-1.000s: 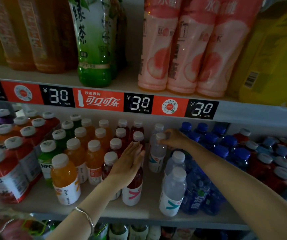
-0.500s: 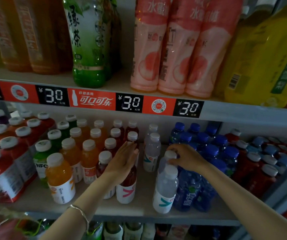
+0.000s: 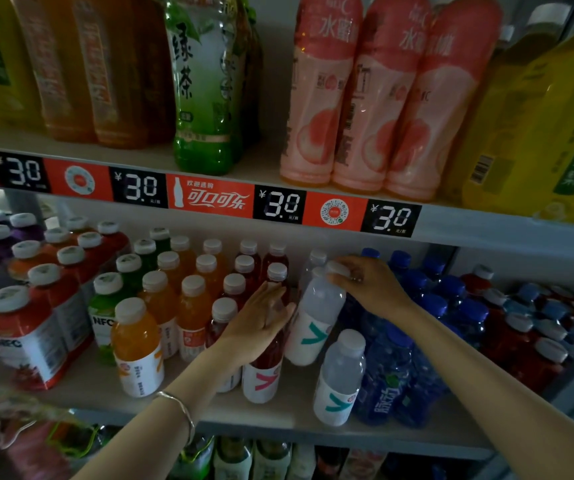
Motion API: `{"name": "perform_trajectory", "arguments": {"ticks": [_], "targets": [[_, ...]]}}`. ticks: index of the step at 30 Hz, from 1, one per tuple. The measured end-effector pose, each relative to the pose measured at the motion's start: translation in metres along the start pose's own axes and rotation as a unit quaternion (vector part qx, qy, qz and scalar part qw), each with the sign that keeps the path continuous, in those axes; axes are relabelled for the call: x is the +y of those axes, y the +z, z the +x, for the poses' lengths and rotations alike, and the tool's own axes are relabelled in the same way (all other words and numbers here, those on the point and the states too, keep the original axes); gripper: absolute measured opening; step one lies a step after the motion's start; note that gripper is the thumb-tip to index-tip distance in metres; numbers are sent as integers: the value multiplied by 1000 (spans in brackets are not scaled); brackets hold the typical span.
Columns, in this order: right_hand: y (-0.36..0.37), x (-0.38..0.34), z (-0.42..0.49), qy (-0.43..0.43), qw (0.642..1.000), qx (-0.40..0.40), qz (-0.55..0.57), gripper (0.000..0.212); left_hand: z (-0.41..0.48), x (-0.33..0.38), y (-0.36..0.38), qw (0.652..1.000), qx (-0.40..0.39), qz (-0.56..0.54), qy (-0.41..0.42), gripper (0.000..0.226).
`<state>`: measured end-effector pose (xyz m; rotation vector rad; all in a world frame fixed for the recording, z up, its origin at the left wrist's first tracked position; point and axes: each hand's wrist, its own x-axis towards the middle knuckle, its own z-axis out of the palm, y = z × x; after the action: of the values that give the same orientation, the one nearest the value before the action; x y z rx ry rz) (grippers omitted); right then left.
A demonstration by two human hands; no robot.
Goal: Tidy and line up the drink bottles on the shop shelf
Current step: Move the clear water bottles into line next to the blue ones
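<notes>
On the middle shelf (image 3: 289, 415) stand rows of small drink bottles. My right hand (image 3: 365, 285) grips the white cap of a clear bottle (image 3: 316, 317) with a teal mark on its label; the bottle leans to the right. Another clear bottle (image 3: 341, 379) stands in front of it near the shelf edge, and more clear bottles show behind. My left hand (image 3: 261, 323) lies flat, fingers straight, against a red bottle (image 3: 263, 372) in the row to the left.
Orange bottles (image 3: 136, 344) and NFC juice packs (image 3: 32, 341) fill the left. Blue bottles (image 3: 392, 382) crowd the right, with red ones (image 3: 520, 344) beyond. Large tea and pink drink bottles (image 3: 365, 98) stand on the upper shelf behind a price strip (image 3: 209, 197).
My right hand went from a rear clear bottle to one just behind the front bottle. It now holds that cap farther back, with the bottle tilted. My left hand stayed on the red bottle.
</notes>
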<state>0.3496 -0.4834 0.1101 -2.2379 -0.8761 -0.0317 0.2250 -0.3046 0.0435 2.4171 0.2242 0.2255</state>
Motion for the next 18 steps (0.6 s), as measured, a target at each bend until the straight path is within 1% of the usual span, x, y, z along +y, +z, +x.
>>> {"name": "perform_trajectory", "arguments": {"ticks": [3,6,7,8,10,12,13,15,16,18], "targets": [[-17,-21,-5,-9,997,50,57,29,-9,9,0,998,38,32,34,71],[-30,-34,-16,2,982,107,154,15,-18,21,7,994,73,6,78,90],[-33,-36,-20,11,974,123,189,13,-21,27,10,993,76,-9,85,91],[-34,-39,-25,16,966,133,220,13,-25,32,13,993,76,-37,85,87],[-35,-45,-38,24,954,136,267,15,-34,43,19,985,90,-130,69,75],[-34,-52,-51,28,955,129,265,10,-47,48,23,975,114,-184,53,67],[-34,-54,-59,32,959,122,253,10,-54,49,22,973,110,-199,45,64],[-32,-59,-75,47,962,103,250,15,-68,51,22,965,65,-253,26,60],[-30,-59,-84,56,960,93,256,21,-75,52,21,955,37,-293,19,58],[-25,-64,-106,70,950,77,293,40,-87,54,19,927,-12,-374,9,56]]}}
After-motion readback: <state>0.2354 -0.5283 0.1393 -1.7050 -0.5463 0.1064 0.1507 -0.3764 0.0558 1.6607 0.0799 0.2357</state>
